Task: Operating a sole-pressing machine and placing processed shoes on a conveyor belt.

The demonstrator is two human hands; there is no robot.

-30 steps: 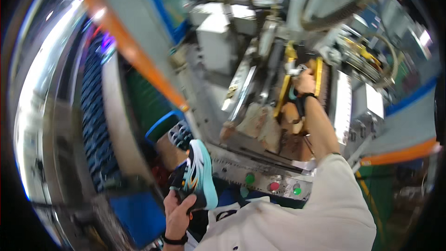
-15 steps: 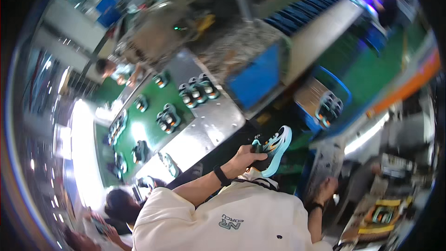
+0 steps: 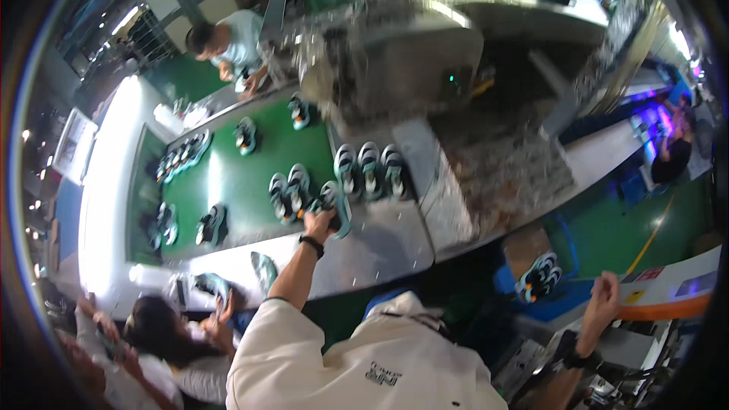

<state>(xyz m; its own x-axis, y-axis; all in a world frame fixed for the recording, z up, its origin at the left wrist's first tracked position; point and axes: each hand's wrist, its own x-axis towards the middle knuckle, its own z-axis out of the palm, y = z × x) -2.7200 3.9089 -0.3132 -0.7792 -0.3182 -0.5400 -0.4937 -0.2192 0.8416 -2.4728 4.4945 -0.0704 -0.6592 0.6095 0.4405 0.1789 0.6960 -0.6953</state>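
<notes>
My left hand is closed around the heel end of a dark sneaker with a pale teal sole. That sneaker is held over the metal rim of the green conveyor, beside a pair of sneakers on the belt. To its right, three similar sneakers stand in a row on the metal surface. Away to the right, my right hand is raised with loosely bent fingers and nothing visible in it. It is nearest to a white and orange machine edge.
More sneakers stand about the green belt. A person works across it, and others sit at the lower left, one near a sneaker. A large machine rises ahead. Several sneakers sit on a low stand at right.
My left hand has carried the sneaker leftward from in front of my body to the conveyor's edge. My right hand has risen at the right. The view has turned toward the conveyor.
</notes>
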